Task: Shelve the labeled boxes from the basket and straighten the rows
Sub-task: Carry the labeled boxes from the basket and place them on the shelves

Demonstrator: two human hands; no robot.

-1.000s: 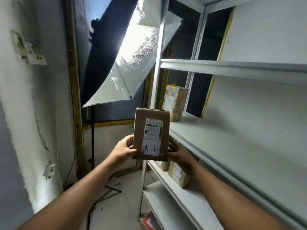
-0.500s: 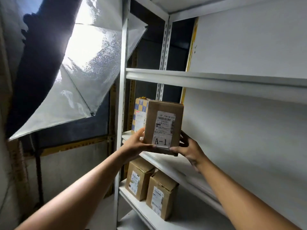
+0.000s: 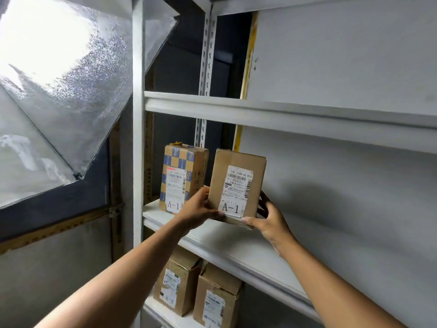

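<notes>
Cardboard A-1 box (image 3: 237,187) gripped at both lower corners between left hand (image 3: 198,212) and right hand (image 3: 268,218), base just reaching the shelf (image 3: 236,242). Best lowered flat, slid back level with the checkered A-1 box (image 3: 183,177) just left of the hands, label kept forward.

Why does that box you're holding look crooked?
The plain brown cardboard box marked A-1 leans right, because both hands grip it and it isn't set down flat yet. The blue-checked cardboard box beside it stands straight.
</notes>
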